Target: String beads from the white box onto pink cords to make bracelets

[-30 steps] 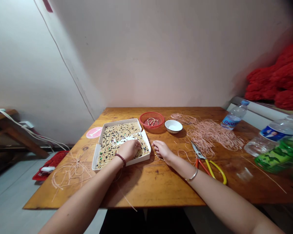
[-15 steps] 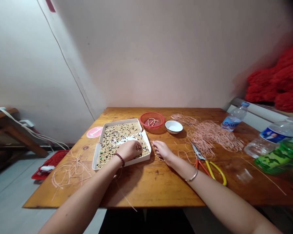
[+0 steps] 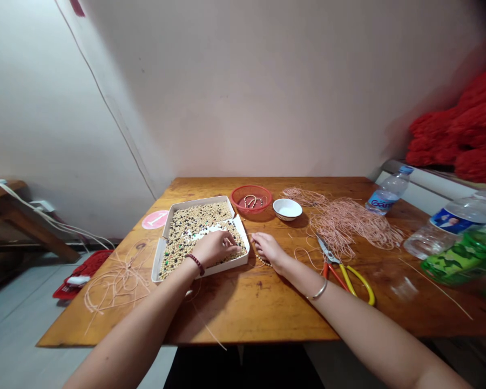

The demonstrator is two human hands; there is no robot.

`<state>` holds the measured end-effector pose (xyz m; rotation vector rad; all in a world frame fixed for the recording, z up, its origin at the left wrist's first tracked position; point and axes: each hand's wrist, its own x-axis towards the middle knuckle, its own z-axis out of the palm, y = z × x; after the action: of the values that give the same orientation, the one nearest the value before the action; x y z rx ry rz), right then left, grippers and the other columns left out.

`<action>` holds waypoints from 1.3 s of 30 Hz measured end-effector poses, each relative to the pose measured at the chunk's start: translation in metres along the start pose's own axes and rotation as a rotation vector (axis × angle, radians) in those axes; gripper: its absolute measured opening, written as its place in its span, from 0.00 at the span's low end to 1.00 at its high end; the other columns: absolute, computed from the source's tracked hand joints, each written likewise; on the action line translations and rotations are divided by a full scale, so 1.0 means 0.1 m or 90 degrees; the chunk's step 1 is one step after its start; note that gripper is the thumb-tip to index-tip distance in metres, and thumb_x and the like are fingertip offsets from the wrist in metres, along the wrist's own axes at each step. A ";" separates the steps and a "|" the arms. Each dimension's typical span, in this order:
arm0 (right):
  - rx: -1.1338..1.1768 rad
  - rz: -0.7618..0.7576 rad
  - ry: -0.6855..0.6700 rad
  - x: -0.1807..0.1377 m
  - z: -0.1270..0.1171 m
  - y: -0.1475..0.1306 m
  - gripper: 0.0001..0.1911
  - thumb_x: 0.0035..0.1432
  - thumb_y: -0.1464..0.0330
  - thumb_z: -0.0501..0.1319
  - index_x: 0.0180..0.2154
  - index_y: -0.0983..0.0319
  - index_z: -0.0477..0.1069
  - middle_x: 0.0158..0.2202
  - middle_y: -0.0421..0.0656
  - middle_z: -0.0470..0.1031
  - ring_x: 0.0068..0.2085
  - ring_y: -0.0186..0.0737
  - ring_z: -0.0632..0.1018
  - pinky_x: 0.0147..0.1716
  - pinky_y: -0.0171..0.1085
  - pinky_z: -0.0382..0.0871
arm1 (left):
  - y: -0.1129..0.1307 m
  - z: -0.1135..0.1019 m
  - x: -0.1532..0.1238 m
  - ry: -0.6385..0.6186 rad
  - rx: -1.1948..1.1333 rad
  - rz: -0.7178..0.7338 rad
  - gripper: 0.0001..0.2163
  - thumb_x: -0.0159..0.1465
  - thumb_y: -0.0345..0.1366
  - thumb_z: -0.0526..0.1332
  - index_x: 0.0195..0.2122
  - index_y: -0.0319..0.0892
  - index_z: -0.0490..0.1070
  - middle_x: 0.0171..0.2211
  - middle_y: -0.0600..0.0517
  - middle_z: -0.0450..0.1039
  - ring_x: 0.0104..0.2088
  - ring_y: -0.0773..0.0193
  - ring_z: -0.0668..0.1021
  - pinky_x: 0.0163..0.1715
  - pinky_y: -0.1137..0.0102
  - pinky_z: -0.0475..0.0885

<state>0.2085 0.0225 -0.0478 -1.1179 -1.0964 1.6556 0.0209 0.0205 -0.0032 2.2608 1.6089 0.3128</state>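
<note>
My left hand [image 3: 215, 247] is over the front right part of a white cardboard box lid [image 3: 162, 254] filled with small wooden beads [image 3: 200, 216], mostly pale with some dark and green ones. Its thumb and forefinger are pinched together near the lid's right wall; whatever is between the tips is too small to make out. Just right of the lid, my right hand [image 3: 269, 249] is closed on a thin cord [image 3: 246, 234], whose end points left toward the lid. A strand of threaded beads [image 3: 263, 261] hangs below this hand onto the table.
Behind stand a red mesh basket [image 3: 251, 200] with beaded strands and a white bowl [image 3: 287, 209]. A heap of pink cord [image 3: 348, 224], pliers [image 3: 340, 265] and bottles [image 3: 389, 192] are at right. Loose cord [image 3: 121, 283] and a round number tag [image 3: 155, 220] lie at left.
My left hand has shifted slightly right, its fingers reaching out from a curled pose toward the lid's right wall. My right hand stays nearly still with the cord. The view has tilted slightly.
</note>
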 end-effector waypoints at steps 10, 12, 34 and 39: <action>-0.040 -0.026 0.011 0.03 -0.01 0.03 0.14 0.52 0.57 0.58 0.25 0.60 0.61 0.14 0.28 0.49 0.14 0.25 0.49 0.15 0.30 0.39 | 0.04 0.12 0.03 -0.019 -0.011 0.089 0.09 0.58 0.39 0.59 0.33 0.43 0.77 0.31 0.51 0.77 0.30 0.64 0.75 0.29 0.73 0.64; -0.086 -0.069 0.025 0.05 -0.01 0.07 0.16 0.51 0.55 0.58 0.23 0.60 0.61 0.14 0.30 0.51 0.16 0.26 0.52 0.16 0.30 0.43 | 0.03 0.10 0.03 -0.006 -0.008 0.088 0.09 0.58 0.39 0.58 0.32 0.43 0.77 0.32 0.51 0.78 0.31 0.63 0.76 0.30 0.73 0.64; -0.433 -0.236 0.120 0.04 -0.05 0.13 0.21 0.50 0.55 0.59 0.16 0.61 0.58 0.16 0.36 0.58 0.22 0.32 0.61 0.24 0.32 0.51 | 0.09 0.04 0.01 0.040 -0.004 0.046 0.13 0.57 0.48 0.61 0.32 0.43 0.76 0.31 0.51 0.77 0.31 0.63 0.76 0.29 0.71 0.63; -0.429 -0.232 0.118 0.03 -0.05 0.12 0.21 0.51 0.55 0.58 0.17 0.61 0.58 0.16 0.36 0.59 0.23 0.32 0.61 0.24 0.32 0.51 | 0.07 0.05 0.02 0.046 -0.008 0.065 0.13 0.58 0.49 0.61 0.31 0.44 0.76 0.30 0.52 0.77 0.30 0.64 0.75 0.28 0.72 0.62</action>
<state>0.2102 0.0229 -0.0610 -1.3443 -1.6757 0.8903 0.0295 0.0196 -0.0051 2.3529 1.5235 0.4334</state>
